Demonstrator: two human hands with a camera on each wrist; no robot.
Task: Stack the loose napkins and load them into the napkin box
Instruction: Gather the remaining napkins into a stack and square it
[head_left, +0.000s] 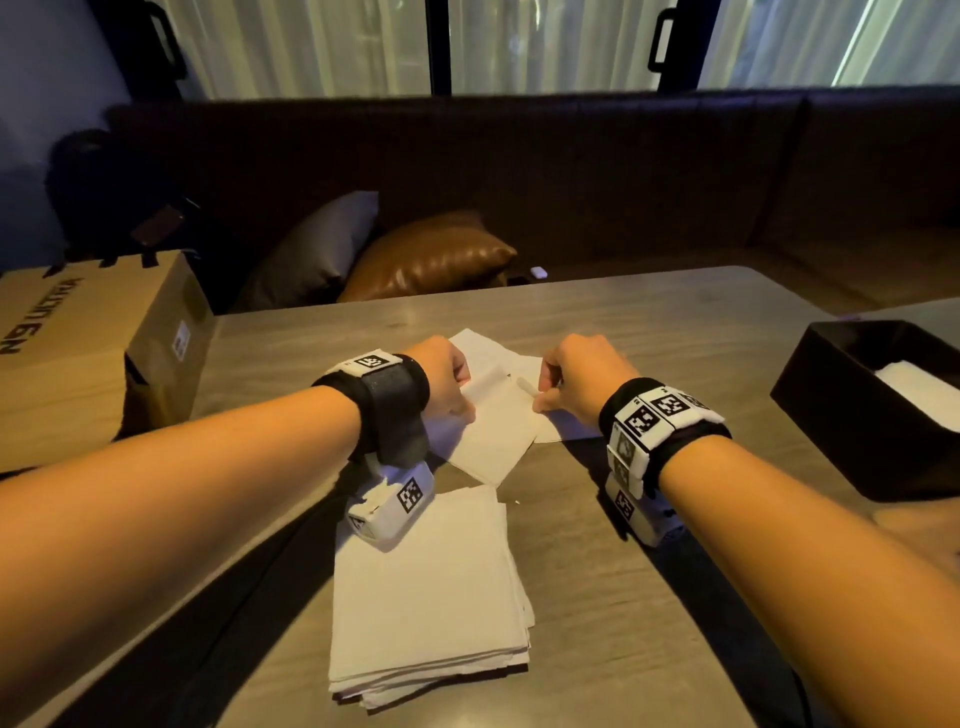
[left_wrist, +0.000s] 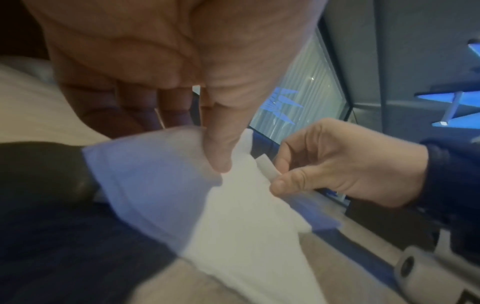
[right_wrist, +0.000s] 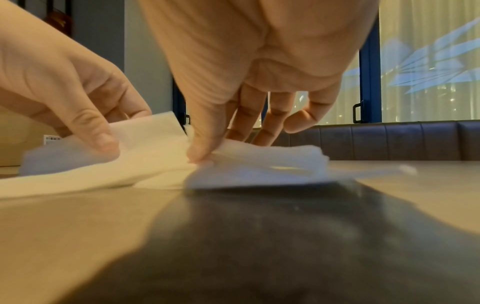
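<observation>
Two or three loose white napkins (head_left: 493, 415) lie overlapping at the table's middle. My left hand (head_left: 447, 379) pinches the top napkin (left_wrist: 233, 205) between thumb and fingers, lifting its left side. My right hand (head_left: 576, 384) pinches a rolled-up edge of a napkin (right_wrist: 259, 162) next to it, thumb pressed on the paper. A squared stack of white napkins (head_left: 431, 587) sits nearer to me, below my left wrist. The dark napkin box (head_left: 852, 405) stands at the right edge of the table with white napkins inside.
A brown cardboard box (head_left: 88, 343) stands at the table's left edge. Behind the table (head_left: 649, 322) runs a dark sofa with a grey cushion (head_left: 317, 249) and a brown leather cushion (head_left: 436, 254). Bare tabletop lies between the napkins and the napkin box.
</observation>
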